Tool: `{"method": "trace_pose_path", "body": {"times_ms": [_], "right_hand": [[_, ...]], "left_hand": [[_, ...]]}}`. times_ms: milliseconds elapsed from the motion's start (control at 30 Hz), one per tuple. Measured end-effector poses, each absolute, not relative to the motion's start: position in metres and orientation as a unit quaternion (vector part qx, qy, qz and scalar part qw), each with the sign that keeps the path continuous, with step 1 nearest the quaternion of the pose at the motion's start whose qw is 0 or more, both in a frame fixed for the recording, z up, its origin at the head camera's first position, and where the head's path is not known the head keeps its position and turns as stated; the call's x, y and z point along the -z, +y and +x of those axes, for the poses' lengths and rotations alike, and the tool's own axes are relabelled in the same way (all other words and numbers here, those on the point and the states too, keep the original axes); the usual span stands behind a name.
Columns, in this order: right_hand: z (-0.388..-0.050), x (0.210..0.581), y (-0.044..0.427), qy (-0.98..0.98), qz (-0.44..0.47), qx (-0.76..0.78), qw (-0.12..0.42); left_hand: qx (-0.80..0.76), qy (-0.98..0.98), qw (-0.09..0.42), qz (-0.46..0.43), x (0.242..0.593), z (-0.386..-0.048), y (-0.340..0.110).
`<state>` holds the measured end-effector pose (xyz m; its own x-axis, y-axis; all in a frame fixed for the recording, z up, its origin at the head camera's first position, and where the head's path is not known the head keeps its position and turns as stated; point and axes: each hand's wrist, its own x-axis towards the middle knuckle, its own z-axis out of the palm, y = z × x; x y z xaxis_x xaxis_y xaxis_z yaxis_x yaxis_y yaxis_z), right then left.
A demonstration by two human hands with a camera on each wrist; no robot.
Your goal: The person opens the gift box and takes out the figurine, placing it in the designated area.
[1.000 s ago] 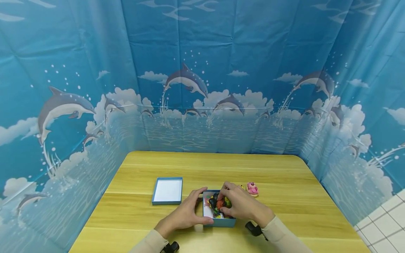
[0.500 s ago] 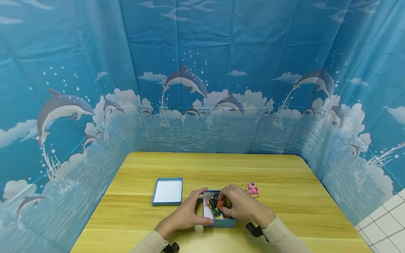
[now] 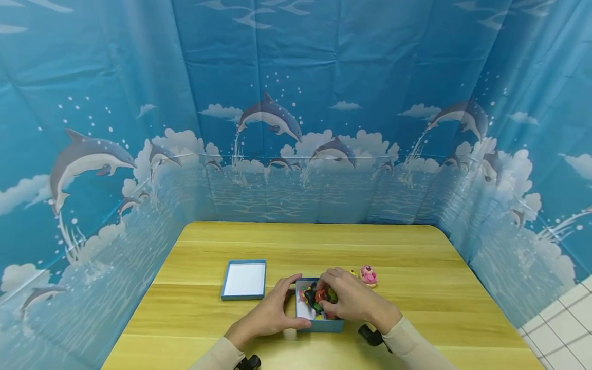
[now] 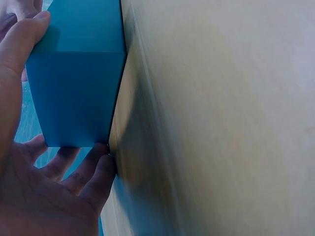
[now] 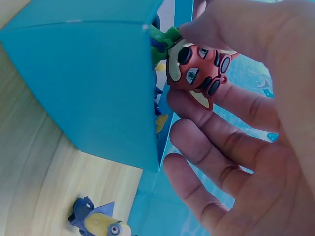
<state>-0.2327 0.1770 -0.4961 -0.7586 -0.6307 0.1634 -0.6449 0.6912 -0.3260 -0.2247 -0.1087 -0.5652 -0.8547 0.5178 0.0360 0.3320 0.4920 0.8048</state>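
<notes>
In the head view a small blue box (image 3: 326,326) stands on the table, its white inside holding several colourful toy figurines. My left hand (image 3: 270,313) grips the box from its left, thumb on the near wall (image 4: 78,29) and fingers at the side. Over the box's right part, my right hand (image 3: 349,297) pinches a fox figurine (image 5: 194,69) by the head, between thumb and fingers. The fox is orange-red with dark glasses raised on its head and green clothing; its lower body is hidden behind the box wall. A dark figurine (image 3: 310,293) lies left of it.
A shallow blue lid (image 3: 243,297) with a white inside lies left of the box. Beyond my right hand stand a pink bear-like figurine (image 3: 368,276) and a yellow one, mostly hidden; the right wrist view shows a yellow, one-eyed figurine (image 5: 101,222). A dolphin-print curtain (image 3: 296,190) surrounds the table.
The fox figurine has turned slightly between my right fingers, so more of its face shows. Both hands and the box stay nearly in place.
</notes>
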Motion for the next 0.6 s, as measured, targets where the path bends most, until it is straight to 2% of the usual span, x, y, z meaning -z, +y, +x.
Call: {"method": "trace_pose_path", "body": {"times_ms": [600], "right_hand": [[-0.2327,0.4932,0.1807,-0.914,0.351,-0.199,0.045]], "left_hand": [[-0.435,0.86,0.105,0.244,0.5644,-0.224,-0.108]]}}
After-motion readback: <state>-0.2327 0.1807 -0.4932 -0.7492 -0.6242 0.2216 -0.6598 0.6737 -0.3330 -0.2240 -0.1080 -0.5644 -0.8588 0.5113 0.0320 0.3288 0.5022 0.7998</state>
